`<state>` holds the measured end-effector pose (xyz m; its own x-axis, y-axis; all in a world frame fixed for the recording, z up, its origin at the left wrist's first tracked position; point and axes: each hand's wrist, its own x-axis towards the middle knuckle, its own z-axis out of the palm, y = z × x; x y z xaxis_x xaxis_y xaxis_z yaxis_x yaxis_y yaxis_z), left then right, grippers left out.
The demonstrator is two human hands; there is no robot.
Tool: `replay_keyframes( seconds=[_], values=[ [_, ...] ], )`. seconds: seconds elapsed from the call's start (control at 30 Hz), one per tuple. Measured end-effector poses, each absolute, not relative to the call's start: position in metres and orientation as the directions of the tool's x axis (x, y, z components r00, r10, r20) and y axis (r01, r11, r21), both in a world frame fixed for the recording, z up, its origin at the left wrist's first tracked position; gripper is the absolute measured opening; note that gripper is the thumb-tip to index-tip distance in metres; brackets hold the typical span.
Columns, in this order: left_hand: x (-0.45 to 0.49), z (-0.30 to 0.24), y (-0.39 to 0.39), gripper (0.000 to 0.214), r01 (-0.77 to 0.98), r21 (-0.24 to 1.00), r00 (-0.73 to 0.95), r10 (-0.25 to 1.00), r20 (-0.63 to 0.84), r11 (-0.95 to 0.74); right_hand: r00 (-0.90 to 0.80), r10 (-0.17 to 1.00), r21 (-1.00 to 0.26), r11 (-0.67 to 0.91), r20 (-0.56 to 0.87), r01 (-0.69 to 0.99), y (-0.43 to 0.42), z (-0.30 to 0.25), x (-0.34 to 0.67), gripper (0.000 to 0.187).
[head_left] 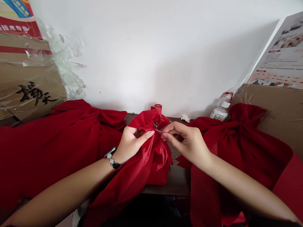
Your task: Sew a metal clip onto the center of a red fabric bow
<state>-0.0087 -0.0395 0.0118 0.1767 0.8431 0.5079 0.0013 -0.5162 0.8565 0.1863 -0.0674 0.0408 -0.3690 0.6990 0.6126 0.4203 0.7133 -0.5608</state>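
In the head view, the left hand clamped the gathered red cloth of a wrapped bundle. The right hand was just beside it, its fingertips seeming to pinch a small metal pin at the cloth.

We're seeing the left hand and right hand sitting tight against the top of the middle red cloth bundle, with a small metal pin occupying the narrow gap between them. We're getting one open passage: dark wooden tabletop is showing right of that bundle, under the right wrist. The left red cloth bow and right red cloth bow are crowding both sides, a plastic water bottle is standing behind the right bow, and the white wall is blocking the far side.
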Motion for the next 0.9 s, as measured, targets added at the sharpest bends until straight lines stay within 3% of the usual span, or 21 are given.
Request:
replay_keyframes(
  seconds=[0.13, 0.33, 0.9],
  values=[
    [-0.0081, 0.0117, -0.0406, 0.019, 0.032, 0.862, 0.193, 0.85, 0.49, -0.505, -0.357, 0.658, -0.437, 0.727, 0.663, 0.529, -0.065, 0.0363, 0.1845, 0.009],
    [-0.0062, 0.0123, -0.0411, 0.022, 0.068, 0.872, 0.164, 0.868, 0.469, -0.484, -0.392, 0.586, -0.323, 0.765, 0.71, 0.557, -0.0651, 0.0323, 0.1832, 0.01],
    [-0.0049, 0.0119, -0.0406, 0.017, -0.014, 0.856, 0.229, 0.832, 0.506, -0.516, -0.441, 0.557, -0.275, 0.786, 0.704, 0.553, -0.0639, 0.0301, 0.1806, 0.007]
  ],
)
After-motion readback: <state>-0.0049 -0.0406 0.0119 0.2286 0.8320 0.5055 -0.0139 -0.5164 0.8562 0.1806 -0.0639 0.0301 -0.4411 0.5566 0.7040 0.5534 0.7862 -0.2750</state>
